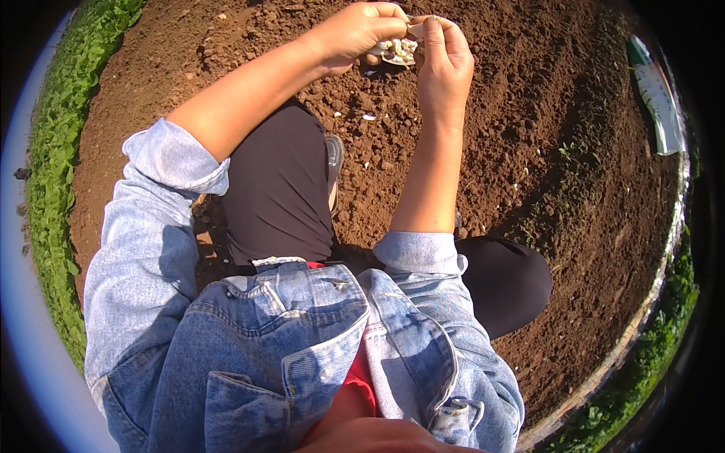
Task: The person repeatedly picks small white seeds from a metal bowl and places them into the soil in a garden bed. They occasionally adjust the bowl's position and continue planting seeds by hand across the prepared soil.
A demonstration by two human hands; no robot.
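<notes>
Near the top of the view, my left hand (362, 35) holds a small shallow container (400, 63) filled with pale, clove-like pieces (400, 50). Some of its fingers curl under the container, while the thumb and forefinger reach toward my right hand (446, 54). Over the container's right side, the right thumb and forefinger pinch a pale flat piece (417, 30). Fingers partly cover this piece, so its exact kind is unclear. Below both hands, several white bits (369, 118) lie scattered on loose brown soil (374, 164).
My dark-trousered knees (277, 181) flank the soil, with a shoe (334, 158) beside the left one. A leafy green crop row (54, 187) runs along the left. At right lie a white-and-green bag (657, 102), low weeds (566, 170) and a pale border strip (640, 334).
</notes>
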